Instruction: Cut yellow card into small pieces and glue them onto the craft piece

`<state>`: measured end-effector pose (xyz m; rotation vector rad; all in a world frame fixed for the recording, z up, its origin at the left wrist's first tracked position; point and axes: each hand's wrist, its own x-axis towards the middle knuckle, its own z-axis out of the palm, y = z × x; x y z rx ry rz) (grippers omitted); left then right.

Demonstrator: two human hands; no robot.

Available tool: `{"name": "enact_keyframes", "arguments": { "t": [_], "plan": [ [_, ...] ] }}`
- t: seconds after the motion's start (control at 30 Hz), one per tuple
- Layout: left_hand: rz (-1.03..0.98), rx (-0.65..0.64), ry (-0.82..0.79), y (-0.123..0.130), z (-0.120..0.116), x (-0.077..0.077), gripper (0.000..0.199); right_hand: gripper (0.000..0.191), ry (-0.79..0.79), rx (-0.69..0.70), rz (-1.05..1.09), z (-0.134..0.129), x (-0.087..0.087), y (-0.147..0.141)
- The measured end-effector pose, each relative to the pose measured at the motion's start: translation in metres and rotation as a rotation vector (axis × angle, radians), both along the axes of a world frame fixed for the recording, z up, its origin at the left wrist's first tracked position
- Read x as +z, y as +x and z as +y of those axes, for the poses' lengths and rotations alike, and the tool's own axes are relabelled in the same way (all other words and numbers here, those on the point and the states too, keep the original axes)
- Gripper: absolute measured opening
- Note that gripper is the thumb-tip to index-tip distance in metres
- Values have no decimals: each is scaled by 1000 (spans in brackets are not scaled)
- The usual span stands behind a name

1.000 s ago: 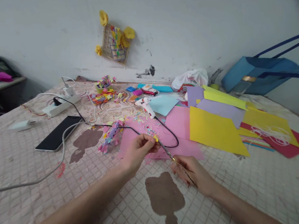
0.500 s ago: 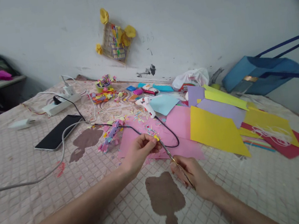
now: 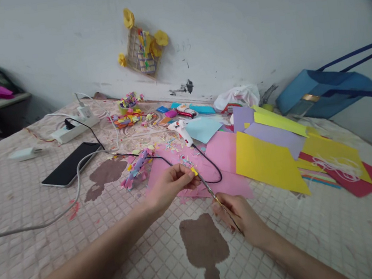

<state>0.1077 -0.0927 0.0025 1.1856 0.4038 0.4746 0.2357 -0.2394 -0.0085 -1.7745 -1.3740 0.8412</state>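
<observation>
A small yellow piece (image 3: 194, 171) is pinched between the thumb and fingers of my left hand (image 3: 178, 181). My right hand (image 3: 235, 213) is closed around a thin, dark, pen-like tool (image 3: 209, 188), whose upper end meets the yellow piece. Both hands are over the front of the pink paper sheets (image 3: 236, 185). Beyond them a white glue gun (image 3: 182, 132) lies with its black cable curving round to the right of my left hand. Left of the hands is a purple strip with small paper flowers (image 3: 137, 168).
Yellow sheets (image 3: 267, 163) and a red sheet (image 3: 366, 180) lie to the right. A blue bag (image 3: 323, 89) leans at the back right. On the left are a black tablet (image 3: 73, 164), a power strip (image 3: 78, 128) and a cable. Paper flowers fill a small pot (image 3: 129, 103).
The whole view has shifted very slightly. Both hands keep nearly the same pose, with the yellow piece and the tool still held.
</observation>
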Motion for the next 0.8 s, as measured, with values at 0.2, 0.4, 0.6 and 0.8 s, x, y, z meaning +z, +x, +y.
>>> {"name": "enact_keyframes", "arguments": {
  "t": [0.2, 0.4, 0.6, 0.8],
  "plan": [
    [8, -58, 19, -2, 6, 2, 17, 35, 10, -1, -7, 0, 2, 0],
    [15, -103, 41, -4, 11, 4, 17, 37, 5, 6, 1, -1, 1, 0],
    [41, -142, 56, -7, 16, 9, 16, 37, -3, 10, 45, -2, 2, 0],
    [45, -239, 44, -10, 20, 13, 13, 36, -48, 53, 157, -5, 6, 2]
  ]
}}
